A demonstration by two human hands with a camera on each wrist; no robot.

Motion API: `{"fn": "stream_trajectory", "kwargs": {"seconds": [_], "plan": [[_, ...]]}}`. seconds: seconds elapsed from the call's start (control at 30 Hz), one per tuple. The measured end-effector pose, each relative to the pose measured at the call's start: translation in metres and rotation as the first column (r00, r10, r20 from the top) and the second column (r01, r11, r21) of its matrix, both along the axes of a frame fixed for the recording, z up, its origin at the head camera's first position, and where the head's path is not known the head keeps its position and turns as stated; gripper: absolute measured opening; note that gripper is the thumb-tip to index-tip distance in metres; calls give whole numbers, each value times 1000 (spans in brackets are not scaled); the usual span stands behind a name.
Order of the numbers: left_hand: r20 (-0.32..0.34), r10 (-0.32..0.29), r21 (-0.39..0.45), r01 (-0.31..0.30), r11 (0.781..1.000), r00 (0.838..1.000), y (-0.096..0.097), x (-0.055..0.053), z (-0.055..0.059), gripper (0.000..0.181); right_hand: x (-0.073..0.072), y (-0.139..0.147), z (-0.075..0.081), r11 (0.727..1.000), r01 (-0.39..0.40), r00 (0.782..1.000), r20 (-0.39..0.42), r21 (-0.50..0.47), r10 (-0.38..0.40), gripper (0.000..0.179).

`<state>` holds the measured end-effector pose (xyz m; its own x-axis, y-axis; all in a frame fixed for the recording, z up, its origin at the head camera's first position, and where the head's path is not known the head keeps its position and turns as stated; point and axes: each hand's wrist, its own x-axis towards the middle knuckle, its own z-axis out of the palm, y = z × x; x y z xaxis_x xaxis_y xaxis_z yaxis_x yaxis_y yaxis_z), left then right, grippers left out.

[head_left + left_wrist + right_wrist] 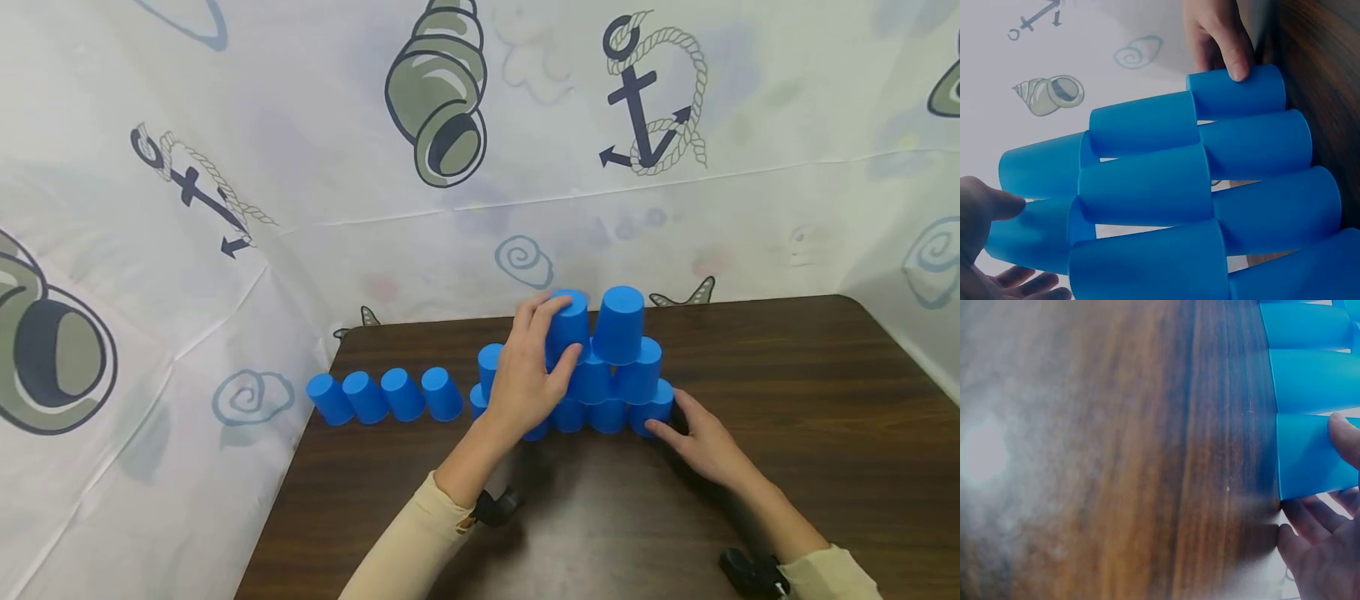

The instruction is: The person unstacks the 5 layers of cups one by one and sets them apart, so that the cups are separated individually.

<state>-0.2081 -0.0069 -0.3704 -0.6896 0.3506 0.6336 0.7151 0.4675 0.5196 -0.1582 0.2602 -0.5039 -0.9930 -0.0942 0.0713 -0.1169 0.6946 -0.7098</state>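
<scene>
Left grip (528, 371) holds cup (568, 330) mouth down, long axis upright.

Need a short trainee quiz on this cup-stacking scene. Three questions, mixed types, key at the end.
1. Count: how many upside-down, tapered, blue plastic-looking cups stand in the separate row at the left side of the dark wood-grain table?
2. True or false: the bare right hand touches the right-end cup of the stack's bottom tier.
3. Multiple choice: of the two visible top-tier cups, which does the bare left hand hold?
A) the left one
B) the right one
C) both

Key
1. Four.
2. True.
3. A.
</scene>
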Motion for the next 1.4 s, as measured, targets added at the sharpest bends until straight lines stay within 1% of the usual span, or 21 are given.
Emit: {"fn": "stream_trajectory", "kwargs": {"seconds": [0.13,0.3,0.6,0.73,0.83,0.97,1.03,1.13,1.2,1.27,1.33,1.4], "plan": [[18,-1,0,1,1000,1000,1,0,-2,54,0,0,-1,1000,1,1000,-3,-5,-1,71],[17,-9,-1,9,1000,1000,2,0,-3,55,-1,0,-2,1000,-3,1000,-16,-9,2,70],[23,-29,10,29,1000,999,1,-1,-5,55,1,0,-1,1000,-2,1000,-16,-22,2,70],[26,-33,24,33,999,999,-4,2,-5,56,1,-1,-1,1000,-1,1000,-19,-19,0,70],[-5,-47,53,48,997,999,-14,7,-4,57,2,-1,-1,1000,-1,1000,-22,-17,0,69],[-44,-44,99,48,994,998,-39,17,-2,58,2,-2,-2,1000,3,1000,-23,-18,-4,69],[-37,-32,122,36,992,999,-56,24,-2,59,3,-2,-2,1000,3,1000,-15,-16,-3,70],[-12,9,147,-7,989,1000,-86,36,-4,61,4,-2,-3,1000,4,1000,-6,-17,-4,71],[1,59,161,-58,985,998,-109,44,-7,63,4,-2,-3,1000,5,1000,-3,-20,-5,71],[13,126,174,-126,977,992,-132,51,-11,64,4,-1,-2,1000,6,1000,-3,-23,-7,71],[25,198,185,-200,962,980,-156,56,-17,65,4,-1,-2,1000,4,1000,-1,-27,-4,71],[46,279,182,-283,942,959,-179,59,-25,65,3,0,-1,1000,4,1000,1,-23,-4,71]]}}
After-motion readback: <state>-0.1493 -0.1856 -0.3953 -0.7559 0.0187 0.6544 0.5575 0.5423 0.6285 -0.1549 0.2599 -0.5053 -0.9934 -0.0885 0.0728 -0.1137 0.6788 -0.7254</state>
